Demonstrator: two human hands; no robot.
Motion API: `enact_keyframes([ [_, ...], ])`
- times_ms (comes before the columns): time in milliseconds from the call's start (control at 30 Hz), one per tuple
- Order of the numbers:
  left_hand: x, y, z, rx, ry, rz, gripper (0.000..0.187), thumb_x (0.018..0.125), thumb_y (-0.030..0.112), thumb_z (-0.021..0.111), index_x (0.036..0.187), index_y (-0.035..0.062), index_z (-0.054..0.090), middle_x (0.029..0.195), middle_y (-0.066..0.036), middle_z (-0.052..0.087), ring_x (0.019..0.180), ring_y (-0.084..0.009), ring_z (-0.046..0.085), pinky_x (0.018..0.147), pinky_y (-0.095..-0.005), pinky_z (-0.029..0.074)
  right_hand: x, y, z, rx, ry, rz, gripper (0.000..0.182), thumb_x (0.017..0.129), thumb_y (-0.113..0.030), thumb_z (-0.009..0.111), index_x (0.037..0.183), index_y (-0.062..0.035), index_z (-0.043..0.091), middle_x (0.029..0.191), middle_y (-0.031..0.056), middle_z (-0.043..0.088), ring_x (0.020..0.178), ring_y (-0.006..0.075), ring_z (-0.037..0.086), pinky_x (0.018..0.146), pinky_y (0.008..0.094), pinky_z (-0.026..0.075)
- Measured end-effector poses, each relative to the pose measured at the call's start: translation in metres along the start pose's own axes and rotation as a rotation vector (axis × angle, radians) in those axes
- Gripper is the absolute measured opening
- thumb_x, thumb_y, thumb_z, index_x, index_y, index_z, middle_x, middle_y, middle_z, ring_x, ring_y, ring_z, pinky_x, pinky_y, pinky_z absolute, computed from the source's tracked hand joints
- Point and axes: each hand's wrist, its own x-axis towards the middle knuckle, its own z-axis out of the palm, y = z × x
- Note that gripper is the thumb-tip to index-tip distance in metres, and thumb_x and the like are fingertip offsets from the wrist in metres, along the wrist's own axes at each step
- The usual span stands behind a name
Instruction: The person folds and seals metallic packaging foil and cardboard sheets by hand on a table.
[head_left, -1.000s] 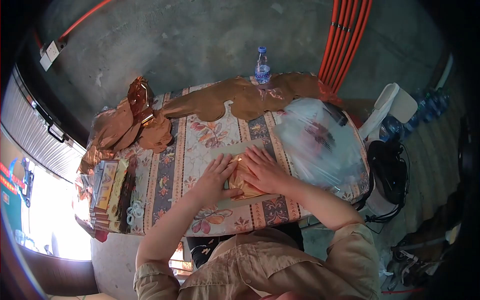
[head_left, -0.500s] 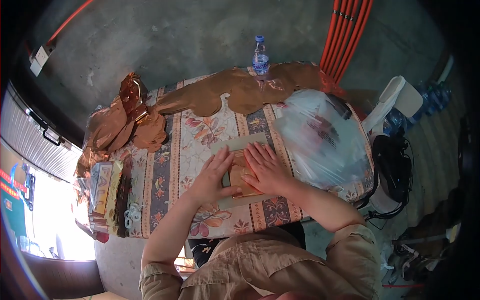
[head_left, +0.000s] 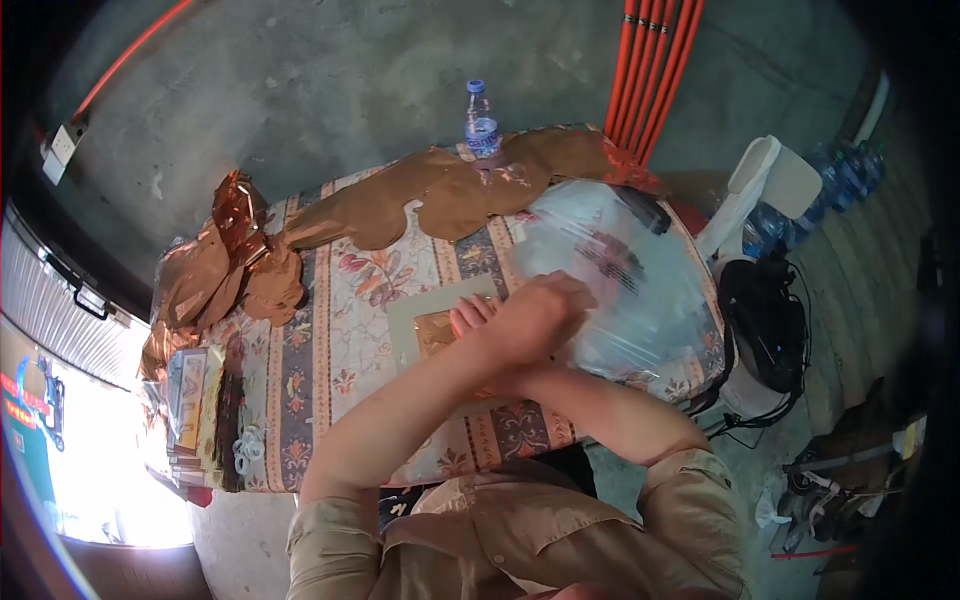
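Note:
My left hand (head_left: 540,315) is crossed over my right forearm and is at the near left edge of a pile of clear plastic bags (head_left: 650,300). Its fingers bend downward, and their tips are hidden, so a hold on a bag cannot be made out. Beneath my left wrist, my right hand (head_left: 475,312) shows only its fingertips, lying flat and apart. They press on a shiny copper-coloured sheet (head_left: 432,330), which rests on a grey-beige board (head_left: 404,325) on the tablecloth. My arms cover most of the sheet.
Brown scallop-edged foil pieces (head_left: 370,210) line the table's far side, with a water bottle (head_left: 482,125) behind them. Crumpled copper foil (head_left: 240,225) lies far left. Stacked packets (head_left: 195,400) and white rings (head_left: 248,450) sit at the left edge. A black bag (head_left: 765,320) stands right.
My left hand has left the board and crossed over my right arm toward the plastic bags. My right hand stays on the copper sheet. The view has shifted slightly.

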Motion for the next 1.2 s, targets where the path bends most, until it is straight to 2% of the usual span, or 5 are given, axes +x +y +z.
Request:
enact_keyframes([
  [300, 0.039, 0.002, 0.079, 0.176, 0.045, 0.083, 0.027, 0.080, 0.020, 0.065, 0.104, 0.0059, 0.065, 0.118, -0.006, 0.060, 0.118, -0.0257, 0.051, 0.094, -0.0416, 0.042, -0.003, 0.007, 0.021, -0.108, 0.147, -0.098, 0.077, 0.093, -0.054, 0.043, 0.143, 0.0049, 0.036, 0.151, 0.0214, 0.033, 0.144, 0.0348, 0.026, 0.117, 0.0509, 0.015],
  [600, 0.025, 0.001, 0.036, -0.141, -0.040, 0.054, 0.024, 0.089, 0.023, 0.063, 0.102, 0.0024, 0.067, 0.095, -0.016, 0.066, 0.091, -0.0361, 0.061, 0.078, -0.0395, 0.050, -0.003, 0.002, 0.009, -0.047, 0.054, -0.086, 0.075, 0.093, -0.048, 0.044, 0.144, 0.0061, 0.033, 0.151, 0.0238, 0.032, 0.143, 0.0385, 0.025, 0.117, 0.0536, 0.015],
  [800, 0.008, 0.007, -0.015, -0.484, -0.028, -0.411, 0.031, 0.097, 0.023, 0.059, 0.118, 0.0005, 0.063, 0.105, -0.012, 0.068, 0.097, -0.0189, 0.064, 0.085, -0.0330, 0.050, 0.003, -0.007, -0.013, 0.009, 0.037, -0.043, 0.074, 0.092, -0.044, 0.047, 0.144, 0.0058, 0.032, 0.152, 0.0235, 0.029, 0.144, 0.0384, 0.023, 0.117, 0.0537, 0.013],
  [900, -0.020, -0.004, -0.067, -0.746, 0.176, -0.623, 0.028, 0.098, 0.017, 0.056, 0.118, -0.0010, 0.064, 0.109, -0.009, 0.069, 0.104, -0.0152, 0.063, 0.092, -0.0300, 0.048, 0.003, -0.013, -0.036, 0.124, -0.342, 0.085, 0.073, 0.092, -0.044, 0.048, 0.144, 0.0047, 0.032, 0.153, 0.0212, 0.028, 0.143, 0.0358, 0.024, 0.118, 0.0511, 0.013],
  [1200, -0.182, 0.048, -0.205, 0.110, 0.472, -0.627, 0.027, 0.089, 0.005, 0.064, 0.115, 0.0012, 0.066, 0.102, -0.010, 0.070, 0.095, -0.0190, 0.065, 0.088, -0.0304, 0.048, -0.001, -0.005, -0.019, 0.027, -0.073, 0.005, 0.076, 0.094, -0.050, 0.047, 0.146, 0.0034, 0.031, 0.153, 0.0208, 0.029, 0.145, 0.0334, 0.020, 0.119, 0.0468, 0.012],
])
